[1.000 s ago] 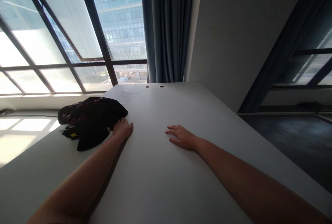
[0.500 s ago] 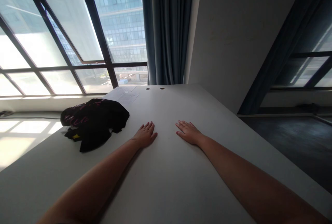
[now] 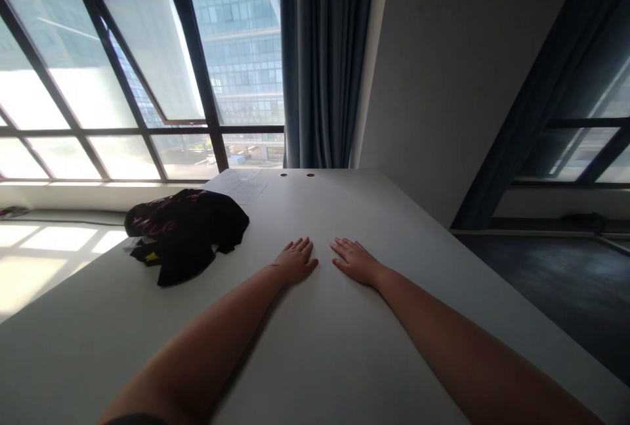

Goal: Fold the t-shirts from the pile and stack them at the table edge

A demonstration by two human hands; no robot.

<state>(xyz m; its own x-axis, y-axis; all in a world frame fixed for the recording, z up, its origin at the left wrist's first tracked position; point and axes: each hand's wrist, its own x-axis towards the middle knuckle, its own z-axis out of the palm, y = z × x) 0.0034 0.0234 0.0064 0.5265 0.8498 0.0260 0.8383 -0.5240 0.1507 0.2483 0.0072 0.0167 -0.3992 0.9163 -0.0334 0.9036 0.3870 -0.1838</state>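
Note:
Both of my hands lie palm down on a white table [image 3: 315,340], a small gap between them. My left hand [image 3: 296,261] is open, its fingers stretched out and pointing away from me. Opposite it, my right hand [image 3: 355,261] also rests flat and open, fingers angled inward to the left. Neither hand holds anything. To the left of my left hand, a crumpled black garment [image 3: 191,231] with pinkish lettering and a small yellow patch sits on the table, apart from the hand.
Sheets of paper [image 3: 243,187] lie at the far left of the table, near two round holes [image 3: 297,175] by the far edge. Beyond are windows [image 3: 147,58], a blue curtain [image 3: 325,64] and a grey wall [image 3: 443,84]. Dark floor [image 3: 551,281] shows at right.
My left hand has slid right across the table, narrowing the gap to my right hand, which has barely moved. The view has tilted slightly upward.

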